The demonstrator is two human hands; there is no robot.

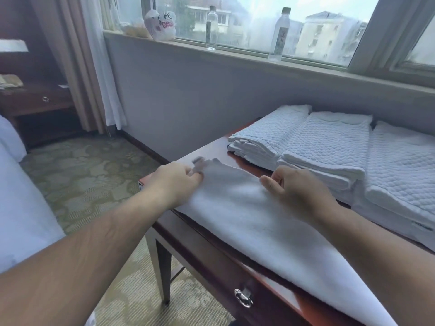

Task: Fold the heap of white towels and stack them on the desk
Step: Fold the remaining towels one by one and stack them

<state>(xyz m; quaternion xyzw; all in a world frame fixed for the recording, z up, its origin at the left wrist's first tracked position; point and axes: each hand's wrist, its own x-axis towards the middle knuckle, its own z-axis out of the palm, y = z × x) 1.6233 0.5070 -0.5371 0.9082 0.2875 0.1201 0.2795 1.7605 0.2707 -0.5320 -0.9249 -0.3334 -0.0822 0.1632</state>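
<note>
Towel point(247, 215) lies flat along the desk point(237, 158) under your hands, mid-fold: your left hand point(174, 182) pinches its far corner, and your right hand point(296, 191) pinches the far edge alongside. Next, I judge, bring that end back toward you to halve it. The folded stacks point(329, 147) sit just beyond your right hand; the desk edge runs close by your left.

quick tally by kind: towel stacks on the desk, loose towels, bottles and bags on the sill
stacks: 3
towel: 1
bottles: 2
bag: 1
total: 7
</note>
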